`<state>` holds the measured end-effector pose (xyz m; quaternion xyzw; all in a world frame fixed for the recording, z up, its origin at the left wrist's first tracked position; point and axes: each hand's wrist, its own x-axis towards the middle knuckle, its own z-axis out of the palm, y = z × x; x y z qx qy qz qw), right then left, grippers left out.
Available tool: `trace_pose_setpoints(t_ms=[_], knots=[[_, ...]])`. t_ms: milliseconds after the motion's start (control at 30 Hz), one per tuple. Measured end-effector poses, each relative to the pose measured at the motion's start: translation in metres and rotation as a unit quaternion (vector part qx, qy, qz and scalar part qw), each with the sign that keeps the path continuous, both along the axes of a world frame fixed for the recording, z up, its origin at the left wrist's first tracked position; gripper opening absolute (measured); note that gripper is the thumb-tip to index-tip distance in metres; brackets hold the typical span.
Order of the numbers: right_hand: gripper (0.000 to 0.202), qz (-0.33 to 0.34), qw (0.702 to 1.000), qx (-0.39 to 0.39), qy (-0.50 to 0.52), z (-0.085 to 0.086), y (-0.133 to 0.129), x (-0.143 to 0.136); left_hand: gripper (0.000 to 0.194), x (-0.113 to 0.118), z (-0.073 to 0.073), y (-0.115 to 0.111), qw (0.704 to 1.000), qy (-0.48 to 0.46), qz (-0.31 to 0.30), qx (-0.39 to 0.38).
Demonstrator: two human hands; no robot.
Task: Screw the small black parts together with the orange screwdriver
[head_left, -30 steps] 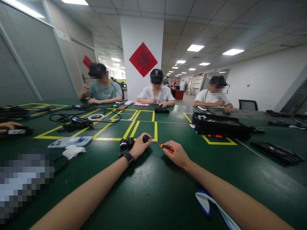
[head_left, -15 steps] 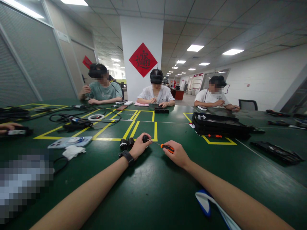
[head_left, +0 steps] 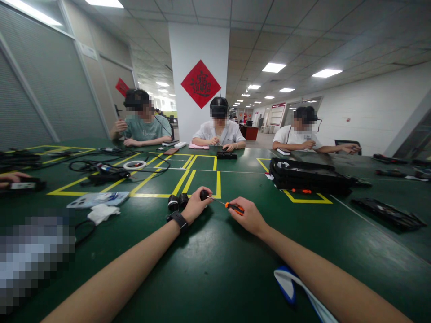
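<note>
My left hand point(head_left: 197, 205) is closed on a small black round part point(head_left: 204, 194), with a dark watch band point(head_left: 178, 221) on that wrist. In my right hand point(head_left: 248, 215) is a screwdriver point(head_left: 235, 208) with an orange and black handle, its thin metal shaft pointing left. The shaft's tip reaches the black part; whether it sits in a screw is too small to tell. Two black cylindrical parts point(head_left: 178, 202) stand on the green table point(head_left: 208, 269) just left of my left hand, one with a white ring.
A black case-like stack point(head_left: 306, 175) lies at the right, a flat black part point(head_left: 389, 213) beyond it. Cables point(head_left: 97, 163), a phone-like blue item point(head_left: 97, 199) and a tissue point(head_left: 104, 214) lie left. A blue-white strap point(head_left: 292, 287) is under my right forearm. Several people sit around.
My hands, the black part and the screwdriver look nearly unmoved. Across the table, the person at the right has stretched an arm out further to the right.
</note>
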<state>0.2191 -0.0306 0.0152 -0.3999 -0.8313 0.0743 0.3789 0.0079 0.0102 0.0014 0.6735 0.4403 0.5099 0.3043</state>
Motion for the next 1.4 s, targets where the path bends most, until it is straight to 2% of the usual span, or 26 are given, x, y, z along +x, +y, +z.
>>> trace_pose_setpoints(t_ms=[233,567,800,1200,1400], knots=[[0.021,-0.044,0.998,-0.036,-0.032,-0.003,0.003,0.001,0.021,0.000,0.000,0.001,1.000,0.002,0.006,0.004],[0.029,-0.057,0.994,-0.046,-0.087,-0.008,0.012,0.001,0.022,0.002,0.005,-0.004,0.999,-0.029,0.005,-0.033],[0.018,-0.020,0.997,-0.039,-0.067,-0.008,0.013,0.003,0.026,0.003,0.007,-0.006,1.000,-0.011,0.007,-0.025],[0.012,-0.022,0.999,-0.042,-0.012,-0.012,0.018,0.004,0.030,0.006,0.013,-0.010,0.998,-0.017,0.019,-0.049],[0.015,-0.038,0.998,-0.057,-0.016,-0.011,0.017,0.003,0.030,0.006,0.014,-0.012,0.998,-0.022,0.016,-0.048]])
